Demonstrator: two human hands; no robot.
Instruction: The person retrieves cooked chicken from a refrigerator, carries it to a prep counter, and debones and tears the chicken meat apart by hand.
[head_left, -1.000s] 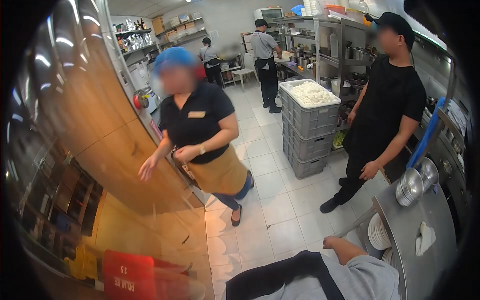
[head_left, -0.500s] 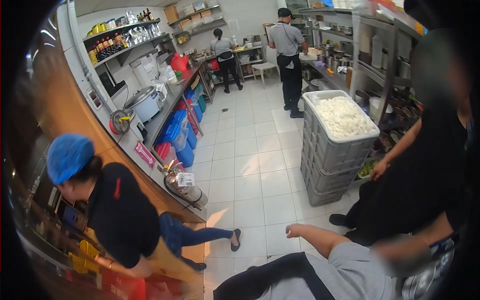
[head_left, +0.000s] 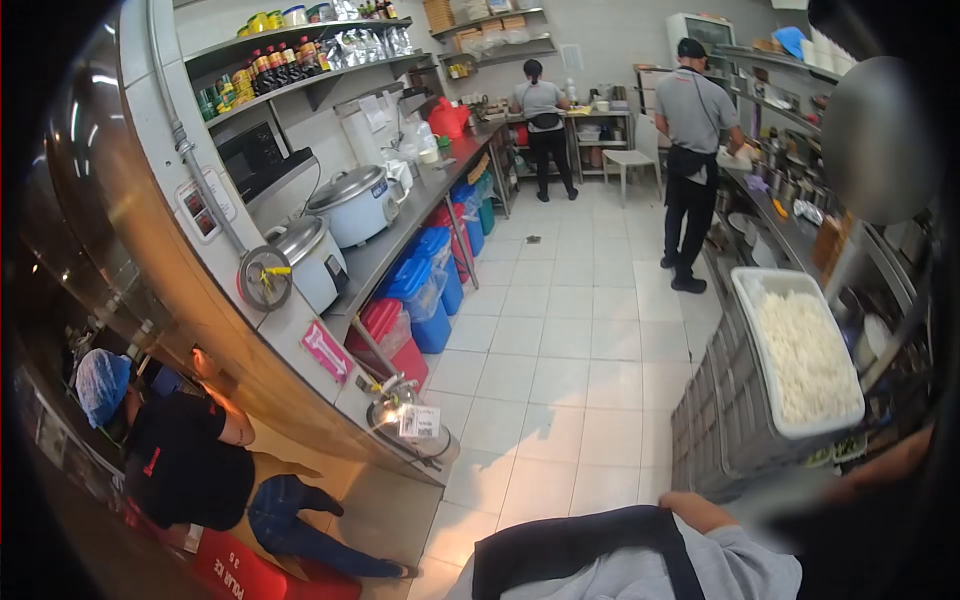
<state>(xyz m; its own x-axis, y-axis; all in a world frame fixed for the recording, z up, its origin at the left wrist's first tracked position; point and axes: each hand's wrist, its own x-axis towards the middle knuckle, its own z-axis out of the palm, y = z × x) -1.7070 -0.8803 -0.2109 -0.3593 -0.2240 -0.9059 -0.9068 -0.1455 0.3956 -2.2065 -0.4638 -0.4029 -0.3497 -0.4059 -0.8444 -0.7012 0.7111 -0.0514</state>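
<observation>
My right hand (head_left: pixel 672 499) shows only in part at the bottom, just past the black apron strap (head_left: pixel 580 545) over my grey shirt; its fingers are too hidden to tell whether they hold anything. My left hand is out of view. Nearest to my right hand is a tall grey crate stack (head_left: pixel 715 415), topped by a white tub (head_left: pixel 748 300) of white rice (head_left: pixel 803 350). A co-worker's bare forearm (head_left: pixel 890 465) reaches in at the right, beside the stack.
A person in a blue hairnet (head_left: pixel 103 385) bends by a red ice box (head_left: pixel 225 565) at lower left. Two people in grey shirts stand further back. Rice cookers (head_left: pixel 358 205) sit on the left counter (head_left: pixel 430 190), above blue bins (head_left: pixel 425 305). A fire extinguisher (head_left: pixel 432 440) stands by the partition.
The view has swung left, bringing the shelves and counter into sight. The hairnet person has moved left and bent down. My right forearm shows less, and the crate stack appears closer at the right.
</observation>
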